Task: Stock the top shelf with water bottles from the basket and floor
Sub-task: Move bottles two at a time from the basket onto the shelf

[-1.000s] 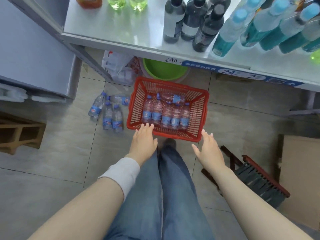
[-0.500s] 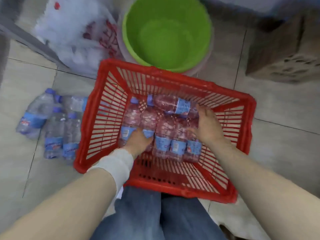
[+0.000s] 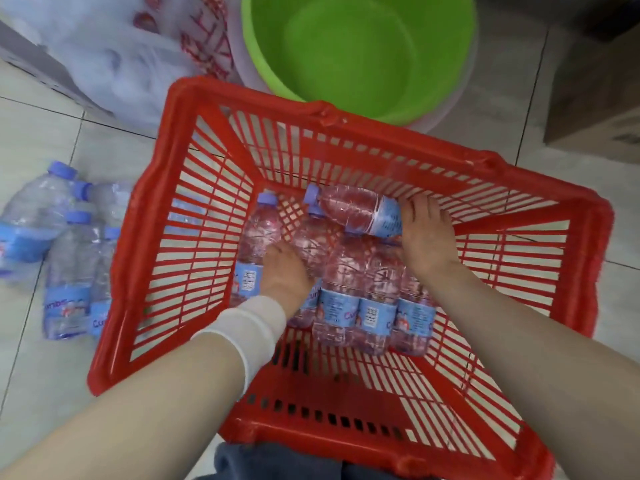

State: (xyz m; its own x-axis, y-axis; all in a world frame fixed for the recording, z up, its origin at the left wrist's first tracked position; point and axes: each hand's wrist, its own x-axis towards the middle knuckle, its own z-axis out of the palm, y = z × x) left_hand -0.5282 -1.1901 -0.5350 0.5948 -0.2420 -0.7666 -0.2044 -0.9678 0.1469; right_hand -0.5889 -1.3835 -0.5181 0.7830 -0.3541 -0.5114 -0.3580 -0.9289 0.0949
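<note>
The clear plastic water bottles (image 3: 346,289) with blue labels and lilac caps lie side by side in a row on the bottom of the red slatted plastic basket (image 3: 588,271), their caps pointing away from the person. One more bottle of the same kind, the crosswise bottle (image 3: 353,209), lies across the far end of that row with its cap to the left. The right hand (image 3: 426,237) reaches into the basket, and its fingers curl over the labelled end of the crosswise bottle, grasping it. The left hand (image 3: 284,271), with a white cloth band (image 3: 249,327) round the wrist, is down on the left part of the row. Its fingers are bent in among the bottles and hidden there, so I cannot tell whether it grips one. The basket stands on the pale tiled floor (image 3: 34,375). Just beside its left wall a small cluster of loose bottles (image 3: 69,271) lies on the tiles, some touching each other. Beyond the far rim sits a round bright green plastic basin (image 3: 363,53), with a crumpled white plastic bag (image 3: 104,46) printed in red to its left. A brown cardboard box (image 3: 595,98) is at the far right. Blue denim trousers (image 3: 277,462) show at the bottom edge, against the basket's near wall.
</note>
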